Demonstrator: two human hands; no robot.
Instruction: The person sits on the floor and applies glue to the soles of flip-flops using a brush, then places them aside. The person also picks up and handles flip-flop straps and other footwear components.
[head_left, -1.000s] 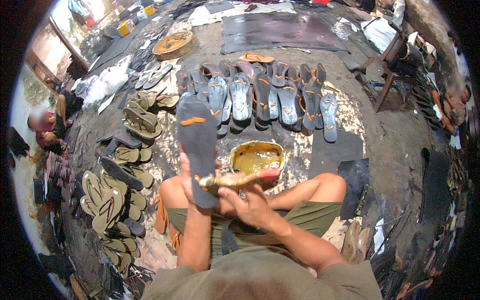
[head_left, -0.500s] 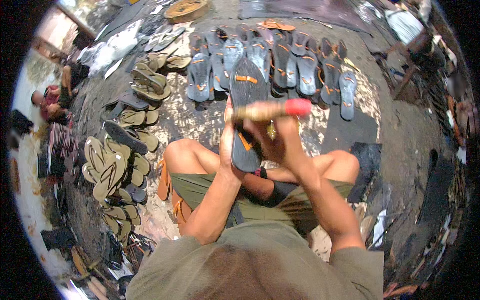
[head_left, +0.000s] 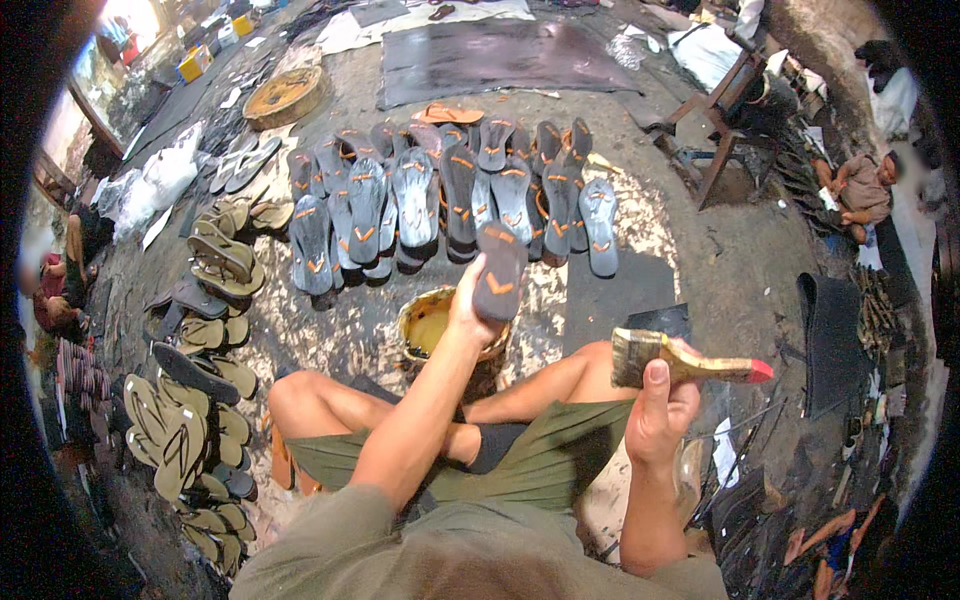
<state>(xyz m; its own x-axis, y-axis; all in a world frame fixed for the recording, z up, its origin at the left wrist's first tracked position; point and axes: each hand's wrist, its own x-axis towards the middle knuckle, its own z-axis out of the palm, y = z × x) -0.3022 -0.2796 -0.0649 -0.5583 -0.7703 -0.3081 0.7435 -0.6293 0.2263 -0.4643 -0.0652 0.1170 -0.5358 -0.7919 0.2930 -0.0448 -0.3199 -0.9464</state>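
My left hand (head_left: 467, 308) reaches forward, its fingers closed around a dark sandal sole (head_left: 499, 275) with orange strap pieces showing on its face. Below and beside that hand sits a round tub (head_left: 428, 325) of yellowish-brown liquid, partly hidden by my forearm. Out to the right, my right hand (head_left: 660, 420) grips a wide paintbrush (head_left: 690, 362); its bristles point left and its handle ends in red. The brush is well apart from the sole. Just beyond the sole lie rows of similar dark soles (head_left: 366, 212) with orange strap pieces.
Olive flip-flops (head_left: 182, 432) lie heaped along my left. A dark flat sheet (head_left: 620, 295) is on the floor ahead right. Farther out are a round wooden block (head_left: 287, 97), a large dark mat (head_left: 460, 62) and a wooden frame (head_left: 718, 130). Another person (head_left: 862, 190) sits far right.
The brush has come away from the sole and moved to the right with my right hand. My left hand has carried the sole forward toward the rows. The tub has come into view.
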